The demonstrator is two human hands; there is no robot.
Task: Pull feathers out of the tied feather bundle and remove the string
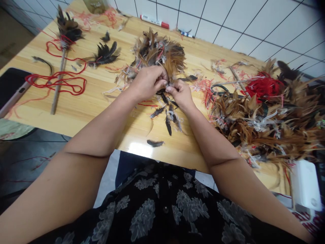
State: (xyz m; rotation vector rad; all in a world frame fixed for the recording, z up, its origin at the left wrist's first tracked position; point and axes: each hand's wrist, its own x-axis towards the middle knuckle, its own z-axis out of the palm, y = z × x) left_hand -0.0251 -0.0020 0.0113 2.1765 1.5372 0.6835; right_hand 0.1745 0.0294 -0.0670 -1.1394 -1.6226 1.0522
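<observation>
My left hand (147, 82) and my right hand (180, 93) meet over the middle of a wooden table (83, 108). Both are closed in a pinch on the near edge of a bundle of brown and black feathers (158, 51) tangled with red and white thread. Loose dark feathers (169, 117) lie scattered just below my hands, one more (155, 143) near the table's front edge.
A big heap of brown feathers (266, 118) with a ball of red thread (262, 86) fills the right. On the left lie a stick with a feather tuft (63, 44), looped red cord (59, 81), a black feather cluster (105, 54). A marker (154, 21) lies at the back.
</observation>
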